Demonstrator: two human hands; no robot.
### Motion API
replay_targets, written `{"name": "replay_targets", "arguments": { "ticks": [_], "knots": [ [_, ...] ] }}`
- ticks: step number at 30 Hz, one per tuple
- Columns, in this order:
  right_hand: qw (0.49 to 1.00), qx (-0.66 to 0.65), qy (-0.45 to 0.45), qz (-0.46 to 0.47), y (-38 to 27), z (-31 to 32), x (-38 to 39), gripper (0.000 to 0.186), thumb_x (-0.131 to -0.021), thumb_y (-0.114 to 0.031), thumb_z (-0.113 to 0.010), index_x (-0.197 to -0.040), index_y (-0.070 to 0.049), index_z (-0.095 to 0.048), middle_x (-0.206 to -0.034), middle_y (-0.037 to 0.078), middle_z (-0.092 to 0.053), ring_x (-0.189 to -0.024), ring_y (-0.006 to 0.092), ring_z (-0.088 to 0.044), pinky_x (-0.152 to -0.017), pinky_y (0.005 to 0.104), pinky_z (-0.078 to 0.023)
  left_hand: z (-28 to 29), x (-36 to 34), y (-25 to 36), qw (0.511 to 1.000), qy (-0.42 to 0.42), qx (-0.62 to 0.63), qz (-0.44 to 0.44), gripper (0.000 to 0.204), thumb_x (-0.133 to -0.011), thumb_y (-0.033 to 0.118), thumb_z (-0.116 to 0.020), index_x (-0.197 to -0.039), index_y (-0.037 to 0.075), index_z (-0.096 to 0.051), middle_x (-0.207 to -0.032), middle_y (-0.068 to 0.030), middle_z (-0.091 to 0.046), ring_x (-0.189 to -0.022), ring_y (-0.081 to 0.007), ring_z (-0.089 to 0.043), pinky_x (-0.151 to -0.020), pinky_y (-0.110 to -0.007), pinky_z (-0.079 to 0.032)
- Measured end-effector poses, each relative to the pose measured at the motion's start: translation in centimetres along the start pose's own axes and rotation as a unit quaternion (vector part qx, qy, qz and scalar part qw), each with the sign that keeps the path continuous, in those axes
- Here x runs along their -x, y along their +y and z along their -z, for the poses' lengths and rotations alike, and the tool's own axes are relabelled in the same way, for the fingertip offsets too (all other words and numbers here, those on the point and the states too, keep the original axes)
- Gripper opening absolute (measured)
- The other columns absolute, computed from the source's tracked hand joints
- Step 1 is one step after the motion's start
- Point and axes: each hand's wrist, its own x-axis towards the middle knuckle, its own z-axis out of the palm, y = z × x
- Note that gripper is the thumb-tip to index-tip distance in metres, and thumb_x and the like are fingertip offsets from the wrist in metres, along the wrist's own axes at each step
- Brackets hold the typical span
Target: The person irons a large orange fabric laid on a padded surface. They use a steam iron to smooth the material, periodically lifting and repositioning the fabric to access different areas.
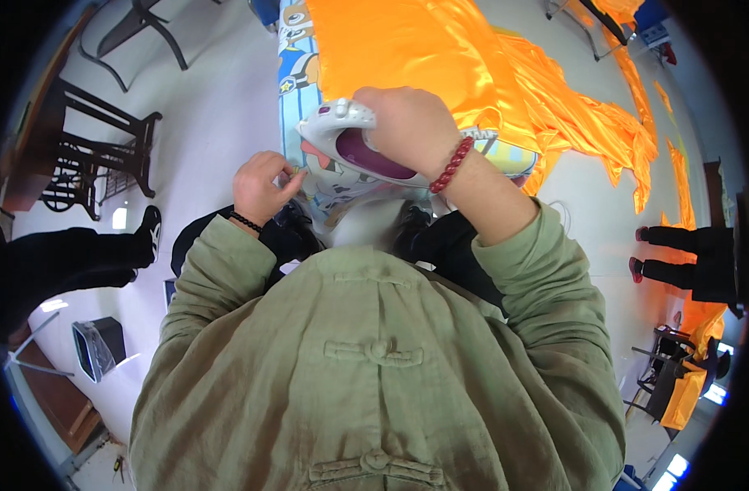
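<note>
R hand [411, 127] clamped fingers round white/purple iron [366, 154] nr orange satin [391, 49]; L hand [262, 184] curled by printed cover [289, 114], couldn't tell if fingertips met.

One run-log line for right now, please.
right hand: holding iron | left hand: curled beside patterned cover | orange cloth: spread over cover, beyond iron

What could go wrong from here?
1. Burn: the iron in the right hand has its tip toward the nearby left hand. If hot, a small slip could touch the fingers; heat isn't visible.
2. Slipping: the orange cloth spills past the right side of the board, so its weight might drag it off.
</note>
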Motion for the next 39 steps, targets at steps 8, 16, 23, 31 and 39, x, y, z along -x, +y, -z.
{"name": "replay_targets", "arguments": {
  "ticks": [8, 16, 23, 31, 39],
  "knots": [
    [0.998, 0.013, -0.042, -0.049, 1.6, 2.0, 3.9, 0.026, -0.078, -0.017, -0.068, -0.105, -0.015, -0.066, -0.082, 0.016, -0.068, -0.079, 0.0363, -0.066, -0.068, 0.0467, -0.052, -1.0, 0.6, 1.4, 0.999, -0.007, -0.018, -0.041, 0.027, -0.071, 0.017, -0.083, -0.092, 0.008, -0.069, -0.092, -0.0077, -0.067, -0.087, -0.0276, -0.063, -0.072, -0.037, -0.053],
    [0.992, 0.039, -0.038, -0.112, 4.5, 3.7, 8.4, 0.025, -0.08, -0.014, -0.066, -0.104, -0.013, -0.067, -0.081, 0.018, -0.068, -0.079, 0.0385, -0.066, -0.069, 0.0467, -0.052, -1.6, 0.9, 1.1, 0.999, 0.006, -0.021, -0.049, 0.014, -0.077, 0.015, -0.076, -0.088, 0.009, -0.069, -0.089, -0.0044, -0.065, -0.083, -0.025, -0.063, -0.068, -0.038, -0.051],
    [0.987, 0.019, 0.019, -0.16, 5.5, 4.5, 11.7, 0.019, -0.08, -0.018, -0.068, -0.098, -0.013, -0.069, -0.08, 0.017, -0.069, -0.078, 0.0376, -0.067, -0.069, 0.0455, -0.054, -1.2, 0.8, 1.3, 0.996, -0.007, 0.048, 0.07, 0.006, -0.083, 0.005, -0.068, -0.085, 0.002, -0.063, -0.085, -0.01, -0.062, -0.079, -0.0292, -0.06, -0.067, -0.036, -0.049],
    [0.988, -0.017, 0.112, -0.101, 4.0, 6.1, 8.8, 0.018, -0.075, -0.017, -0.071, -0.092, -0.012, -0.072, -0.077, 0.016, -0.069, -0.075, 0.0364, -0.067, -0.067, 0.0445, -0.054, -1.0, 1.5, 0.5, 0.977, -0.004, 0.154, 0.149, 0.007, -0.087, 0.006, -0.065, -0.087, 0.0, -0.062, -0.084, -0.0135, -0.059, -0.075, -0.0289, -0.059, -0.067, -0.035, -0.049],
    [0.995, -0.037, 0.06, -0.076, 0.2, 1.5, 2.2, 0.024, -0.075, -0.015, -0.063, -0.097, -0.011, -0.069, -0.079, 0.018, -0.069, -0.078, 0.0367, -0.068, -0.072, 0.0481, -0.053, -1.3, 2.3, -1.1, 0.988, 0.0, 0.115, 0.1, 0.008, -0.084, 0.001, -0.067, -0.083, -0.001, -0.059, -0.082, -0.0137, -0.059, -0.077, -0.0306, -0.059, -0.069, -0.036, -0.047]
  ]
}}
